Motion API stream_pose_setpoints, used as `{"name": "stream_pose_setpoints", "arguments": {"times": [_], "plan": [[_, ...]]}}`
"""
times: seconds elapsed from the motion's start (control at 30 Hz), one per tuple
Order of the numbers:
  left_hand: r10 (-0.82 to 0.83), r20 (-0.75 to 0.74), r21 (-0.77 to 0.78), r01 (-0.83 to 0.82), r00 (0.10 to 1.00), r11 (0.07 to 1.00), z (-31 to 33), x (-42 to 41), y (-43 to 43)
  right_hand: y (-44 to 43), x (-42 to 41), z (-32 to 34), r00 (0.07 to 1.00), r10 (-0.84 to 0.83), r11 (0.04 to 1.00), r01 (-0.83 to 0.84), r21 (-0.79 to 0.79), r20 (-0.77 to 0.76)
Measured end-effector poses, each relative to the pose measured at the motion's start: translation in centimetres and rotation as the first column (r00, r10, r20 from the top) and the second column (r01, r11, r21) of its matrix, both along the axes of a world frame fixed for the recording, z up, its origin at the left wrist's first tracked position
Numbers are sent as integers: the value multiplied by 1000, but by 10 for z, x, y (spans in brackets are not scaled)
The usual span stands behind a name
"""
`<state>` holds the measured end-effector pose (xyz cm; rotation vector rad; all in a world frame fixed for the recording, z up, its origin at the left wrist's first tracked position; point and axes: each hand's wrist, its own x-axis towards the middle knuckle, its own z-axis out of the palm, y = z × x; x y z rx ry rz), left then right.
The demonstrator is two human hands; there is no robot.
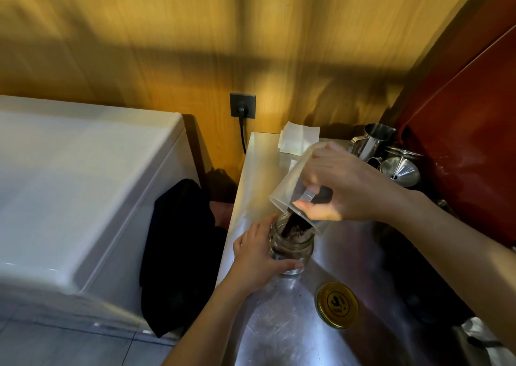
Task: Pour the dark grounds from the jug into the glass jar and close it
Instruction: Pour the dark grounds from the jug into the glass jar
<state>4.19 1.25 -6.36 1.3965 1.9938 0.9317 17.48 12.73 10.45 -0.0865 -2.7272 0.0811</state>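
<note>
Right hand (339, 191) clamped on tilted jug (290, 187); left hand (258, 254) clasping glass jar (293, 247) near counter edge (227, 242); gold lid (337, 305) print unreadable.

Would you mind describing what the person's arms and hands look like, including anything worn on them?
Both arms are bare as far as the frame shows: no sleeves, gloves, watch or bracelets in view. The left hand and right hand show no rings on the visible fingers. The nails look short and unpainted. Part of the right forearm lies in shadow, so fine details there cannot be told.
</note>
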Motion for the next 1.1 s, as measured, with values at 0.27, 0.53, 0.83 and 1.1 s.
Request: {"name": "stream_pose_setpoints", "arguments": {"times": [0.27,0.53,0.83,1.1], "plan": [[4,0,9,-4,1000,1000,2,2,0,-2,-1,1,1000,30,999,-30,30,6],[10,4,7,-10,1000,1000,1,1,-1,1,-1,-2,998,49,997,-47,62,-42],[16,18,14,-16,1000,1000,1,3,-2,3,0,-5,997,79,994,-78,77,-6],[23,22,8,-23,1000,1000,2,4,-2,4,1,-8,996,91,992,-92,85,16]]}}
